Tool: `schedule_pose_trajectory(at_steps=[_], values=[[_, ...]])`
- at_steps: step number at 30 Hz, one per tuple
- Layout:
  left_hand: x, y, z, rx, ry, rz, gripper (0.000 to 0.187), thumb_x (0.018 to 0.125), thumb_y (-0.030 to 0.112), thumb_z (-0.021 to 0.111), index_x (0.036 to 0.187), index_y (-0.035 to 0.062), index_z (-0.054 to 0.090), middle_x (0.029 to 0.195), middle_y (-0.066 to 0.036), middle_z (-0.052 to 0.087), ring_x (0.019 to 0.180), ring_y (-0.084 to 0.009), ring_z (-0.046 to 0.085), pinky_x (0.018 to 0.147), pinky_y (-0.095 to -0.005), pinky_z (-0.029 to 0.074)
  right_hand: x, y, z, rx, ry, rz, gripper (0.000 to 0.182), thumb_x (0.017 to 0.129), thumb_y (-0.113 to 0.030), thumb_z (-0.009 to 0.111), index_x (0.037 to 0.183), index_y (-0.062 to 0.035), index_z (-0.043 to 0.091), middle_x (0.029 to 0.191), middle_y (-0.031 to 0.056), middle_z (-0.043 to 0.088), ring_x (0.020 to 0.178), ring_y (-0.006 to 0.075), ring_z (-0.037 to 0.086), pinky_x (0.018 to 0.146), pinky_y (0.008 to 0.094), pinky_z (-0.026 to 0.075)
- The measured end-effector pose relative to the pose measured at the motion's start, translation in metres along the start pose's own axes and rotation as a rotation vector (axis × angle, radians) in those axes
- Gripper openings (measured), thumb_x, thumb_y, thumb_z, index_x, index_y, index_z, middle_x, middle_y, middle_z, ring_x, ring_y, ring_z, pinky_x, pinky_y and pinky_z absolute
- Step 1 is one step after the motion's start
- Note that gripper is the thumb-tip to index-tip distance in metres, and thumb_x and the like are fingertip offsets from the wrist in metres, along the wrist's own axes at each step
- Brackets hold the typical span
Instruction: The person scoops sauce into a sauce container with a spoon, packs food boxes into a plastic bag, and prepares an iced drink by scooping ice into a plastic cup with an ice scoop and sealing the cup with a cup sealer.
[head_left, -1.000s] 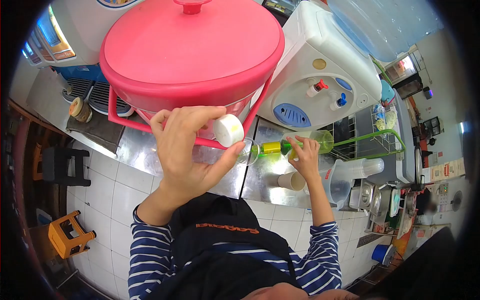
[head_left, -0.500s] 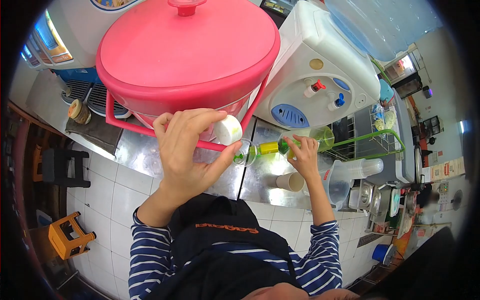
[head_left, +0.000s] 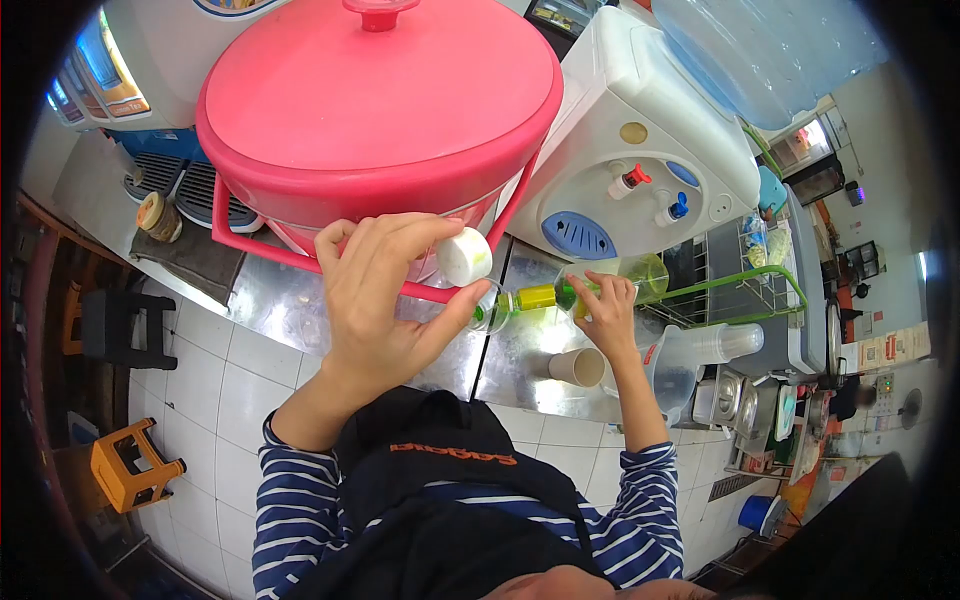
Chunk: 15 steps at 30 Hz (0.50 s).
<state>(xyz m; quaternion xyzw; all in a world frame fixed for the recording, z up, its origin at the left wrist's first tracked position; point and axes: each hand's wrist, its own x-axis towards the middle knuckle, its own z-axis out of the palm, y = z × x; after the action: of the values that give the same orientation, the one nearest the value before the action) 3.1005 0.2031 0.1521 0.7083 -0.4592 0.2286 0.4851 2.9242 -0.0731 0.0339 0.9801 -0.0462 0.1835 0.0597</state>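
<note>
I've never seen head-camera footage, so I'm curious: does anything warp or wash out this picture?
Head view: strong wide-lens distortion, with the water dispenser leaning outward and black rounding off the corners; head view: glare whitening patches of the steel counter; head view: left hand and right hand fairly clear, far background too small to read.

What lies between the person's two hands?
In the head view, a clear round vessel and the green bottle's yellow band lie between the left hand and the right hand.
</note>
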Motion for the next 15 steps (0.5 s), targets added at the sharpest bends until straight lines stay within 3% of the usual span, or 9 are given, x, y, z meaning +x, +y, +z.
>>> schedule_pose_trajectory(at_steps=[15], values=[[0.0007,0.0004,0.0017,-0.002,-0.015,-0.013,0.039,0.064,0.014,0.072,0.098,0.0064,0.056,0.092,-0.006,0.061,0.076,-0.0175,0.055,0.079,-0.0327,0.030,0.0084,-0.0063,-0.0048,-0.020,0.012,-0.054,0.070,0.048,-0.004,0.070,0.114,-0.0210,0.054,0.104,0.0036,0.053,0.094,0.0194,0.050,0.085,0.0385,0.033]])
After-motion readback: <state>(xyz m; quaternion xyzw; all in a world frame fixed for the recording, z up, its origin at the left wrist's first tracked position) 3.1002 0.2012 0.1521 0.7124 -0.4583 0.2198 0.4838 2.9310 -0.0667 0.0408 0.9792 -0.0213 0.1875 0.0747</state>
